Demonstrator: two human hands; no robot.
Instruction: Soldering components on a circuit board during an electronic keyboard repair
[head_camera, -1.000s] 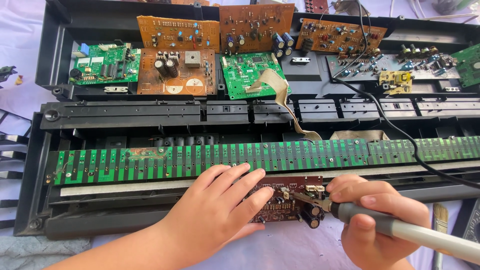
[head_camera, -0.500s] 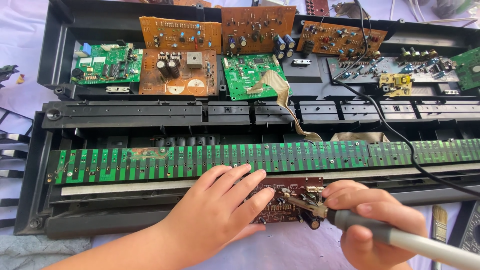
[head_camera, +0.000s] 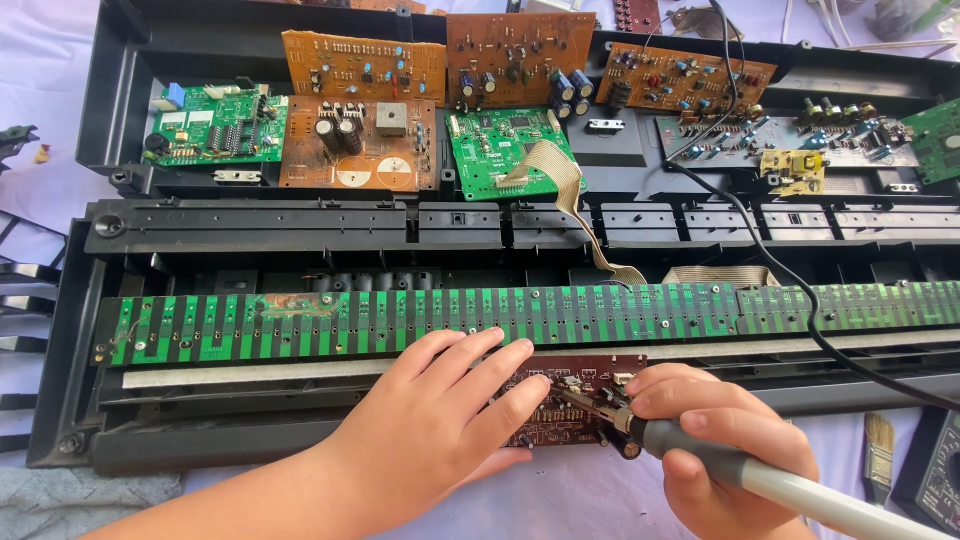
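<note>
Opened keyboard case: small brown board lies between both hands, left hand flat, open, pinning its left end, right hand gripping iron, tip on board's right half.

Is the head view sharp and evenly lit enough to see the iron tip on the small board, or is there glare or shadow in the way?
Head view: bright, even daylight, no strong glare; the long green contact strip is crisp. The left hand casts only a soft shadow on the small brown board. The soldering iron in the right hand is sharp; its tip is small among components and hard to make out.
</note>
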